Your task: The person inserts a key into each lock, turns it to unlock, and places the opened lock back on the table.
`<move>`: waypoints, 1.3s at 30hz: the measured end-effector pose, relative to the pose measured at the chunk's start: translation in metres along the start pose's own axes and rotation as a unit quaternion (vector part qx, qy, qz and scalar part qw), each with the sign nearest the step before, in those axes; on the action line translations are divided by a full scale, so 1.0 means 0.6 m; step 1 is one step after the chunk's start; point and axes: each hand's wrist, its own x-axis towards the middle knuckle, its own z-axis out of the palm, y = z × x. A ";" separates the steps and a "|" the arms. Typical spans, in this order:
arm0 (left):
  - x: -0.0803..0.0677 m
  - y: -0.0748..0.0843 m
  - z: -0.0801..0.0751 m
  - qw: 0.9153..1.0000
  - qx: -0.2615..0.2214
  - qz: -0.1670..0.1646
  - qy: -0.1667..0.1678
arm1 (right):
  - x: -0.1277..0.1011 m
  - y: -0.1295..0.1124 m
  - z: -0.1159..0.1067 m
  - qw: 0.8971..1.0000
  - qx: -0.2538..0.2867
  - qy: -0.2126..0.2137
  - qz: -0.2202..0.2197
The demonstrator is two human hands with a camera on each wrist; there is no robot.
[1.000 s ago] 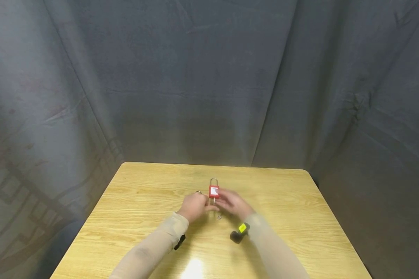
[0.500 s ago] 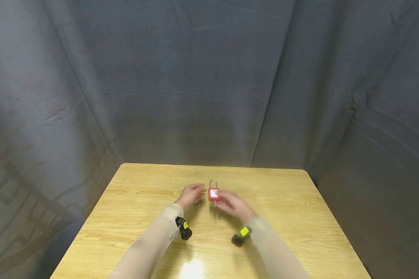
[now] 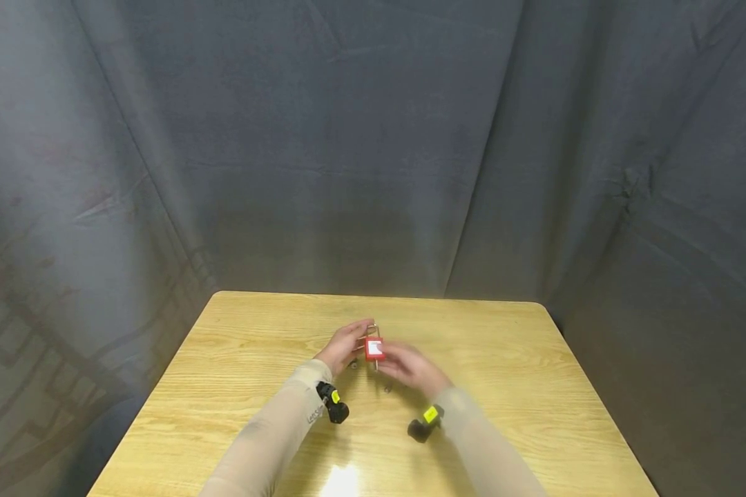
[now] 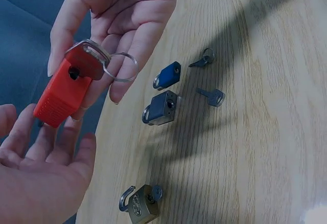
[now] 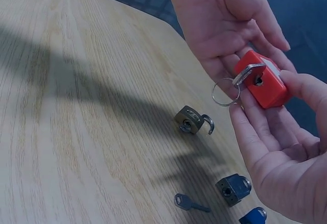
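Observation:
A red padlock (image 3: 374, 350) with a white label stays raised above the table, its steel shackle upward. My right hand (image 5: 299, 157) grips its body, the thumb lying against the label. A key (image 4: 91, 55) with a split ring (image 4: 121, 67) sits at the keyhole face underneath. From the other side my left hand (image 4: 43, 173) reaches to the padlock, fingers behind its body and shackle, thumb apart from it. Below lie a brass padlock (image 5: 188, 119) with its shackle open, a dark grey padlock (image 4: 162, 107) and a blue padlock (image 4: 167, 75).
A loose key (image 5: 190, 203) lies by the dark grey padlock, and another key with a ring (image 4: 203, 59) lies by the blue one. The wooden table (image 3: 503, 400) extends around both arms. A grey cloth curtain (image 3: 348, 172) hangs behind it.
My left hand has risen from the table beside the brass padlock and its fingers have opened out toward the red padlock. My right hand has shifted the red padlock slightly left.

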 end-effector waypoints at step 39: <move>0.009 0.010 -0.014 0.994 -0.090 -0.018 0.054 | 0.002 0.014 0.007 1.000 -0.010 -0.005 0.020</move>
